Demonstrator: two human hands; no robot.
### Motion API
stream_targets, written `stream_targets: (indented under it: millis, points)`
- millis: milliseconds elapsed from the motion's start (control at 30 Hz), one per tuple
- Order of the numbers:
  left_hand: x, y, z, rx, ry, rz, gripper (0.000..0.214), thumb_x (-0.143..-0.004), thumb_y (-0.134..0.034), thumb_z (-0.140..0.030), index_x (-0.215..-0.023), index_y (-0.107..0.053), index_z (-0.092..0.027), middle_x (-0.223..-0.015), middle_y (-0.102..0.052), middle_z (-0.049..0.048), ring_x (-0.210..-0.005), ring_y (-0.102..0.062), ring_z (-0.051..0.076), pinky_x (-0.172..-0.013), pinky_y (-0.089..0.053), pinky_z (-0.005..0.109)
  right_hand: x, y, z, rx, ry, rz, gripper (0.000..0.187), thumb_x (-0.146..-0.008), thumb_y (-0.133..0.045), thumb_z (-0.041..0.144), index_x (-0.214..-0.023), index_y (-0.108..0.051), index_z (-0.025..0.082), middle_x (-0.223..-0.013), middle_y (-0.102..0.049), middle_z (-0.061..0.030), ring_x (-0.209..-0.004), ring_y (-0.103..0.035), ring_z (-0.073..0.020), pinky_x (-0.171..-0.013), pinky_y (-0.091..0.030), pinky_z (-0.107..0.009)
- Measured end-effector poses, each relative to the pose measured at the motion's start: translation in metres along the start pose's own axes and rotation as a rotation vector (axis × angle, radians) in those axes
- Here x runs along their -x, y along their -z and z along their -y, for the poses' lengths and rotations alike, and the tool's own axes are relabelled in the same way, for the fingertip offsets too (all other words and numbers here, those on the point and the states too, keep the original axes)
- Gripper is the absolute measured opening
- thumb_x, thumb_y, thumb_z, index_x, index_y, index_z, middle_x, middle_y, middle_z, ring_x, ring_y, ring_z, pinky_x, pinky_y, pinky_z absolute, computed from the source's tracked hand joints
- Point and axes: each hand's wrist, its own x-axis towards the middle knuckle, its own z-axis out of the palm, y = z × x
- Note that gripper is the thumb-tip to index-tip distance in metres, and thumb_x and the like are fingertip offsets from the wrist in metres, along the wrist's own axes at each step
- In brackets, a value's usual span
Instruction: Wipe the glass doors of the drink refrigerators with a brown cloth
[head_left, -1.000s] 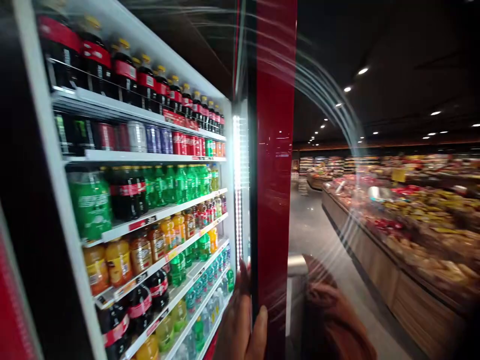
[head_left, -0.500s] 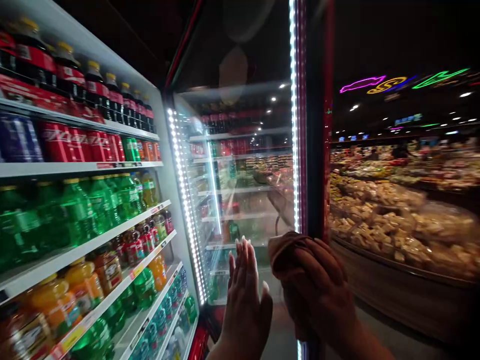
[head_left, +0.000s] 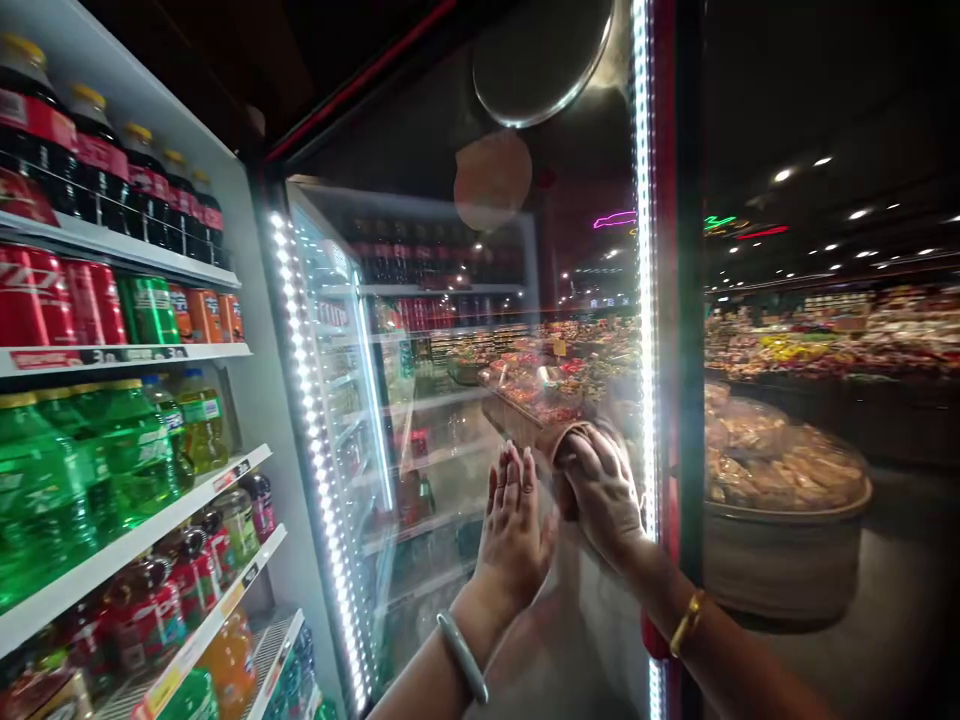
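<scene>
A glass fridge door (head_left: 465,400) with a lit strip (head_left: 643,250) down its edge stands swung out in front of me. My left hand (head_left: 516,525) lies flat against the glass, fingers stretched upward and close together, a pale bangle on the wrist. To its right, my right hand (head_left: 606,490) presses a brown cloth (head_left: 566,440) to the pane near the lit edge, its fingers bent over the cloth. A gold bracelet circles that wrist. Part of the cloth is hidden under the fingers.
Stocked fridge shelves (head_left: 150,540) rise on my left with cola bottles (head_left: 97,150), red cans (head_left: 90,300) and green bottles (head_left: 127,450). Beyond the door on the right stands a rounded display bin (head_left: 787,540) of wrapped goods. A dark door frame (head_left: 686,400) runs beside the lights.
My right hand has brought the cloth from beside the door's lit edge onto the glass. My left hand remains flat on the pane. The view has turned rightward, and more forearm shows.
</scene>
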Motion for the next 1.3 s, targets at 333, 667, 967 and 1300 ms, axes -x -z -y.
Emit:
stream_targets:
  millis: [333,667,967,1300]
  points:
    - [-0.019,-0.034,0.039,0.15,-0.199,-0.161,0.071,-0.103,-0.034,-0.016,-0.17,-0.01,-0.015,-0.174,-0.025,0.0156,-0.165,-0.013,0.024,-0.136,-0.016,0.052,0.009,-0.039,0.021,0.002,0.126,0.085,0.041,-0.095,-0.057,0.02,-0.135,-0.066,0.025,-0.136,-0.067,-0.007,-0.156,-0.037,-0.0354,-0.131,-0.026,-0.071]
    - [-0.039,-0.028,0.054,0.22,-0.324,-0.264,0.066,-0.108,-0.036,-0.032,-0.168,-0.018,-0.013,-0.176,-0.022,0.0156,-0.165,-0.019,0.028,-0.136,-0.009,0.05,-0.022,-0.047,0.029,-0.016,-0.075,-0.049,0.046,-0.103,-0.046,0.021,-0.146,-0.056,0.029,-0.147,-0.062,-0.0045,-0.162,-0.029,-0.0287,-0.137,-0.021,-0.061]
    - [-0.038,-0.024,0.075,0.263,-0.175,-0.202,0.062,-0.11,-0.035,-0.035,-0.169,-0.021,-0.022,-0.179,-0.009,0.0076,-0.167,-0.008,0.028,-0.136,0.002,0.047,0.003,-0.023,0.029,0.055,-0.009,0.054,0.039,-0.096,-0.064,0.019,-0.133,-0.068,0.03,-0.127,-0.071,-0.0022,-0.144,-0.051,-0.0275,-0.135,-0.028,-0.061]
    - [-0.03,-0.026,0.116,0.373,-0.17,-0.183,0.066,-0.111,-0.03,-0.042,-0.17,-0.011,-0.017,-0.178,-0.014,0.0111,-0.167,-0.007,0.026,-0.135,0.006,0.05,-0.009,-0.05,0.064,0.13,0.005,0.036,0.022,-0.097,-0.064,0.027,-0.118,-0.073,0.029,-0.128,-0.068,-0.0051,-0.139,-0.055,-0.0275,-0.127,-0.046,-0.054]
